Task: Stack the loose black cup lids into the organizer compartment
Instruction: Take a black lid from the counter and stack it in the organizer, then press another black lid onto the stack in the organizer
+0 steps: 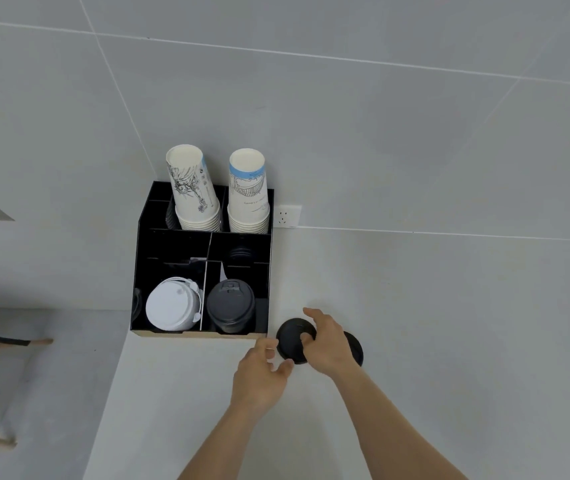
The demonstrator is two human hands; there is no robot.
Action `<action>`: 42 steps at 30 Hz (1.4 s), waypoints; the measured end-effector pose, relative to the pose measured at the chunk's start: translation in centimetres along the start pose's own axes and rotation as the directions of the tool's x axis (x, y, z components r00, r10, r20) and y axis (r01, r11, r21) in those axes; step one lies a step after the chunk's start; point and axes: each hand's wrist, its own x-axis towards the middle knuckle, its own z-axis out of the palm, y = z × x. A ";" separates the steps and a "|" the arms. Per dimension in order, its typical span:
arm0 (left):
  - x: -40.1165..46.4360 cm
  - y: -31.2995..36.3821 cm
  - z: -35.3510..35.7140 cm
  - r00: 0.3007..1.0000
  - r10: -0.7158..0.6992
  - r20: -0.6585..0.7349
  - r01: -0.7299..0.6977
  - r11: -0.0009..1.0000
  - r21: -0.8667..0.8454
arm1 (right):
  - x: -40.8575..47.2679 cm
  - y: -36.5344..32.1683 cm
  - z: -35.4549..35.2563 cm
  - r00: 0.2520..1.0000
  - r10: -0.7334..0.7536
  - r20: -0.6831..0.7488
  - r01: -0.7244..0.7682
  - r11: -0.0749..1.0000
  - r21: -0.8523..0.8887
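Note:
A black organizer (138, 265) stands on the white counter against the wall. Its front right compartment holds a stack of black lids (230, 304); the front left one holds white lids (172, 304). Right of the organizer, a loose black lid (292, 337) lies on the counter with my right hand (328, 341) gripping it, thumb on top. A second black lid (355, 346) peeks out from behind that hand. My left hand (261, 375) hovers just left of the gripped lid, fingers apart, holding nothing.
Two stacks of paper cups (192, 188) (248, 192) stand upside down in the organizer's back compartments. A wall socket (288, 216) sits right of the organizer. The counter's left edge (110, 393) drops off beside a wooden stool (6, 341).

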 end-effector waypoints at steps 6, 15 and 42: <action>0.7 0.6 2.1 0.990 -0.093 0.110 0.111 0.980 -0.165 | -0.2 0.9 0.1 0.991 0.025 0.128 -0.015 0.997 -0.081; -0.4 1.8 1.3 0.992 0.003 -0.126 -0.028 0.980 -0.198 | -0.9 -0.6 -1.8 0.979 0.061 -0.193 -0.030 0.987 0.159; 5.0 -0.4 -12.6 0.942 0.188 -0.278 -0.171 0.982 0.083 | -0.6 -12.8 5.8 0.942 0.026 -0.336 0.037 0.983 0.178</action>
